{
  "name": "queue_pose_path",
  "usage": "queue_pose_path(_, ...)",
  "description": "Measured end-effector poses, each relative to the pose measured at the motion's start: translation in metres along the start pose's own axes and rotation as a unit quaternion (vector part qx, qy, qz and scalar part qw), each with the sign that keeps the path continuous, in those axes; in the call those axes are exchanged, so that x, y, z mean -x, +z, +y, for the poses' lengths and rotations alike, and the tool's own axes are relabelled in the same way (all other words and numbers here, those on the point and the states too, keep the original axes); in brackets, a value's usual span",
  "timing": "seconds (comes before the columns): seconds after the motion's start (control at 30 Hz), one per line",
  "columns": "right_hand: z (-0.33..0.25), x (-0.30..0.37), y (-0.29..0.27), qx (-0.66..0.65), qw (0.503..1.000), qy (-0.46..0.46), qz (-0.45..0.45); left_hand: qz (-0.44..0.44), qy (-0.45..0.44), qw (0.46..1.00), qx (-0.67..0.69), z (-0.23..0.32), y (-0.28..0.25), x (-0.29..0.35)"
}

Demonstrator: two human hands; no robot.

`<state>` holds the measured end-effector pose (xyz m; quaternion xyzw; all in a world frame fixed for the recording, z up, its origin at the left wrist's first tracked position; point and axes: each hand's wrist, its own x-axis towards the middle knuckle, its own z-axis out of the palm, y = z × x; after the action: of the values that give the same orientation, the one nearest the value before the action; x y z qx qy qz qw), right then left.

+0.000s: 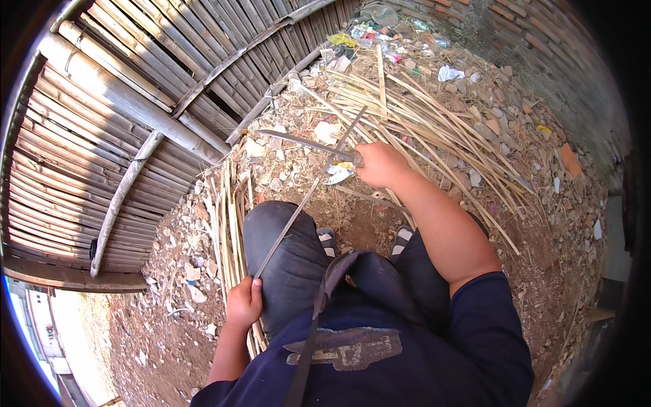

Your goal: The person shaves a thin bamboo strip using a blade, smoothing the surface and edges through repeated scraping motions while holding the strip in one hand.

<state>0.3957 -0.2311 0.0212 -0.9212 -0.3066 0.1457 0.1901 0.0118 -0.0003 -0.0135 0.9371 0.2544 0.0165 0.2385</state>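
Note:
My left hand (245,302) is closed around the lower end of a long, thin greyish bamboo strip (290,224), beside my left knee. The strip slants up and to the right, past the knee. In my right hand (380,165) is the handle of a long-bladed knife (298,140), its blade pointing left. Blade and strip cross just left of my right fist; whether they touch, I cannot tell. Beyond my right hand lies a heap of pale split bamboo strips (434,125) on the ground. A second bundle of strips (226,237) lies along the left of my left leg.
A bamboo slat wall (135,95) with thick poles rises on the left. Across the back right runs a brick wall (529,41). Stones, broken brick (570,160) and litter, including a yellow plastic scrap (342,40), cover the dirt. My sandalled feet (327,241) are between the bundles.

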Motion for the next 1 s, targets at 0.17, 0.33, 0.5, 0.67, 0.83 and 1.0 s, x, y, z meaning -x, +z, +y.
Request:
queue_pose_path(0.17, -0.024, 0.013, -0.003, 0.061, 0.991, -0.098, -0.066, 0.001, -0.003, 1.0, 0.012, -0.003, 0.001, 0.002)
queue_pose_path(0.33, 0.031, -0.019, 0.019, -0.013, 1.0, 0.005, -0.008, 0.0, -0.001, 1.0, -0.003, 0.008, -0.006, -0.002)
queue_pose_path(0.5, 0.023, -0.013, 0.006, -0.017, 1.0, 0.016, 0.007, 0.0, -0.005, 1.0, -0.004, 0.004, -0.003, -0.001)
queue_pose_path(0.67, -0.016, 0.011, -0.004, 0.021, 0.996, -0.067, -0.056, 0.013, 0.008, 1.0, 0.009, 0.001, 0.003, 0.0)
queue_pose_path(0.83, 0.003, -0.004, 0.001, 0.044, 0.994, -0.068, -0.077, 0.003, -0.006, 1.0, 0.004, 0.006, -0.002, -0.001)
queue_pose_path(1.0, 0.022, -0.015, 0.012, -0.02, 1.0, 0.013, -0.014, -0.001, -0.018, 1.0, -0.015, 0.008, -0.003, -0.002)
